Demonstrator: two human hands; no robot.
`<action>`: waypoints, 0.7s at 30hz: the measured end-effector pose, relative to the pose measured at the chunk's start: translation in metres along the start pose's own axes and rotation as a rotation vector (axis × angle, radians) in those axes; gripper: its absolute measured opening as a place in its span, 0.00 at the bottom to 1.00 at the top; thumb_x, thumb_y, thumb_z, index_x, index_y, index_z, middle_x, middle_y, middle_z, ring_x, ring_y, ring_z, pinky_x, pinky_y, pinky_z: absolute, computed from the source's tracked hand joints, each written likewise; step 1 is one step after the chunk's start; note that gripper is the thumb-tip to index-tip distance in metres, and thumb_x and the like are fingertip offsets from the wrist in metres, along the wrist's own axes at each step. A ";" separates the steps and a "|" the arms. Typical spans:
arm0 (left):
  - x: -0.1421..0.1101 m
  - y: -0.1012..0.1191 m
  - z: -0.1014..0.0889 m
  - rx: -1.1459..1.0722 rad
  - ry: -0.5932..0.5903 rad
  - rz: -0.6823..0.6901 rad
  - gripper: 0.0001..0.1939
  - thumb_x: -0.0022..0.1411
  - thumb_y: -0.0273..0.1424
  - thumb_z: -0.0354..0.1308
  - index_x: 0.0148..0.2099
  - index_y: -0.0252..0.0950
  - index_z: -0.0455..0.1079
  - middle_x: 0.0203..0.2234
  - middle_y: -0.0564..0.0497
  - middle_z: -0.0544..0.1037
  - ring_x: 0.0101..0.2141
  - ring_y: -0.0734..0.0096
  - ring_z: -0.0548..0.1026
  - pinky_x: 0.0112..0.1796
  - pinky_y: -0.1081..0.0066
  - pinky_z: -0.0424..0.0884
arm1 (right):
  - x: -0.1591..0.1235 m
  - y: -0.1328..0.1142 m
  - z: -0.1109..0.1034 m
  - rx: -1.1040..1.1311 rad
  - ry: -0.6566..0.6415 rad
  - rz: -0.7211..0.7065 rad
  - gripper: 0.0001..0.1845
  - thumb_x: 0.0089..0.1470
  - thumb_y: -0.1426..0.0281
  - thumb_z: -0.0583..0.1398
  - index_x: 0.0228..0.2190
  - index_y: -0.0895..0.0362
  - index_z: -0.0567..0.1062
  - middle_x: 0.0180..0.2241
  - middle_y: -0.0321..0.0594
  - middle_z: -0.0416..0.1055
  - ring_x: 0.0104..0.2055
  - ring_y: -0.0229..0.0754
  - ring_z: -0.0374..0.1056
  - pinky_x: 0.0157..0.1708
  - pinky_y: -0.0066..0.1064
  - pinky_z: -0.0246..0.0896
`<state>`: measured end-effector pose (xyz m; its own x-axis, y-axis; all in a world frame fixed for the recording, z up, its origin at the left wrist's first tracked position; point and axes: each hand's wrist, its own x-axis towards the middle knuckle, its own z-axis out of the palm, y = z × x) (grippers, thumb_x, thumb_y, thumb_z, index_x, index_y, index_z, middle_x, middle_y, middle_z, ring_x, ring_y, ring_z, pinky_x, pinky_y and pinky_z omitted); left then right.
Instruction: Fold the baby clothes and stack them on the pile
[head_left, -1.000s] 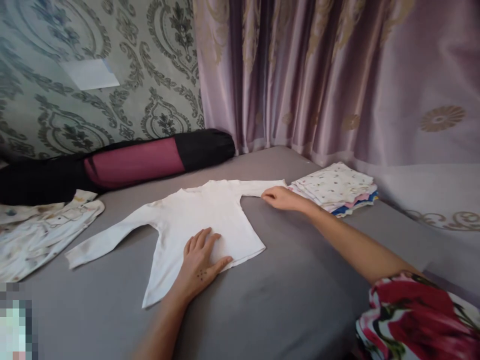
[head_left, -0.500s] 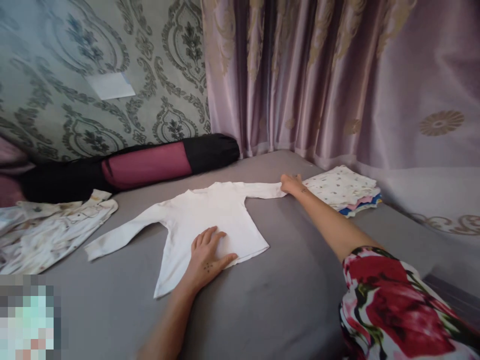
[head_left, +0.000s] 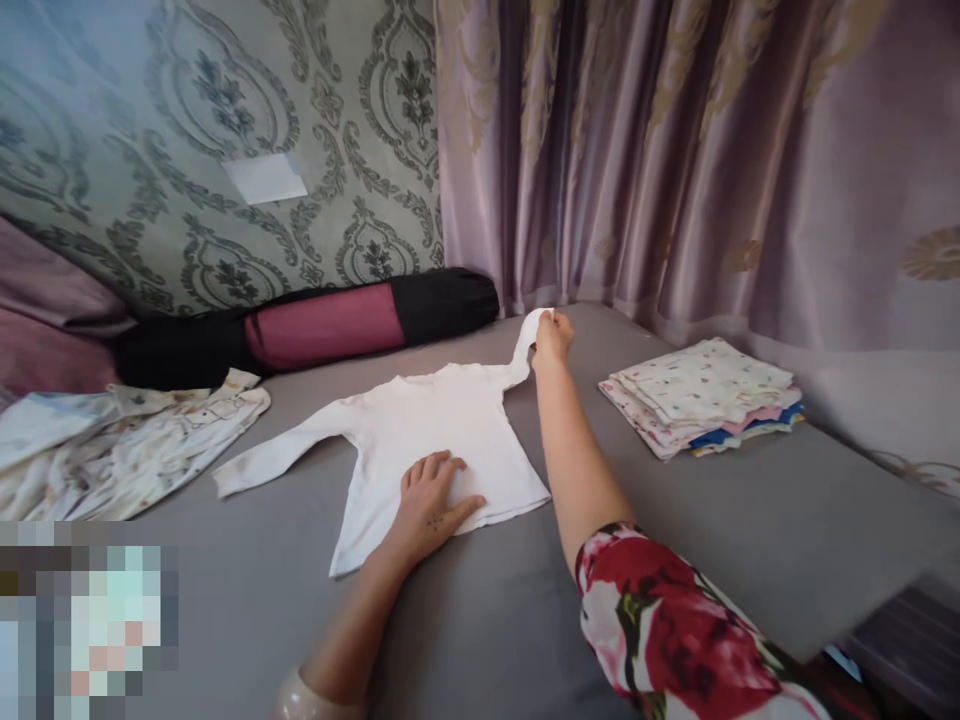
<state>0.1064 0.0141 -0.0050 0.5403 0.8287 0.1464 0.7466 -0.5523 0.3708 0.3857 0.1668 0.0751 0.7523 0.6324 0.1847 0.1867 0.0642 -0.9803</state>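
A small white long-sleeved shirt (head_left: 442,420) lies spread on the grey bed sheet (head_left: 510,620). Flat on its lower front rests my left hand (head_left: 439,500), fingers spread and holding nothing. My right hand (head_left: 555,335) is closed on the cuff of the shirt's right-side sleeve, which it lifts off the bed in a curve. The other sleeve stretches out to the left on the sheet.
To the right sits a stack of folded printed clothes (head_left: 701,395). Loose printed clothes (head_left: 135,440) lie in a heap at the left. A long black and maroon bag (head_left: 322,330) runs along the patterned wall, beside the purple curtain (head_left: 637,170).
My right hand has raised the sleeve cuff and brought it inward, away from the folded stack. The sleeve, straight before, now bends upward. My left hand stays on the shirt.
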 end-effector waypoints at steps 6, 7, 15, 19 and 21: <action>0.046 -0.021 -0.016 -0.067 -0.063 0.029 0.19 0.63 0.48 0.51 0.44 0.40 0.72 0.37 0.45 0.76 0.40 0.57 0.73 0.43 0.59 0.69 | -0.012 -0.004 0.005 -0.079 0.110 -0.041 0.26 0.58 0.58 0.48 0.48 0.59 0.74 0.41 0.47 0.75 0.44 0.43 0.71 0.37 0.30 0.67; 0.058 -0.025 -0.015 -0.113 -0.064 0.034 0.18 0.64 0.45 0.49 0.44 0.38 0.72 0.36 0.45 0.77 0.38 0.59 0.74 0.42 0.61 0.69 | -0.011 -0.001 0.004 -0.063 0.123 -0.050 0.26 0.58 0.57 0.49 0.47 0.59 0.74 0.40 0.47 0.75 0.43 0.43 0.71 0.37 0.30 0.67; 0.163 -0.028 0.022 -0.168 0.033 0.115 0.17 0.63 0.33 0.52 0.52 0.33 0.69 0.49 0.40 0.74 0.51 0.58 0.71 0.55 0.62 0.63 | 0.004 0.010 -0.001 0.455 0.254 0.242 0.15 0.52 0.62 0.57 0.37 0.59 0.74 0.27 0.36 0.74 0.31 0.39 0.73 0.31 0.29 0.69; 0.193 -0.017 0.038 -0.144 0.017 0.029 0.22 0.65 0.37 0.50 0.58 0.33 0.64 0.56 0.41 0.69 0.56 0.56 0.65 0.57 0.60 0.58 | 0.008 0.007 -0.009 0.560 0.286 0.274 0.09 0.50 0.65 0.59 0.33 0.57 0.73 0.26 0.33 0.72 0.31 0.39 0.73 0.31 0.29 0.71; 0.198 -0.014 0.041 -0.125 -0.008 -0.065 0.23 0.66 0.40 0.49 0.60 0.38 0.62 0.57 0.43 0.67 0.56 0.54 0.63 0.56 0.57 0.59 | 0.009 0.006 -0.014 0.579 0.305 0.249 0.07 0.51 0.66 0.59 0.30 0.57 0.71 0.25 0.32 0.71 0.31 0.38 0.73 0.31 0.29 0.71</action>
<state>0.2186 0.1823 -0.0188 0.4957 0.8613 0.1117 0.7264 -0.4816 0.4903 0.4023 0.1620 0.0720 0.8886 0.4422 -0.1222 -0.3173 0.4001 -0.8598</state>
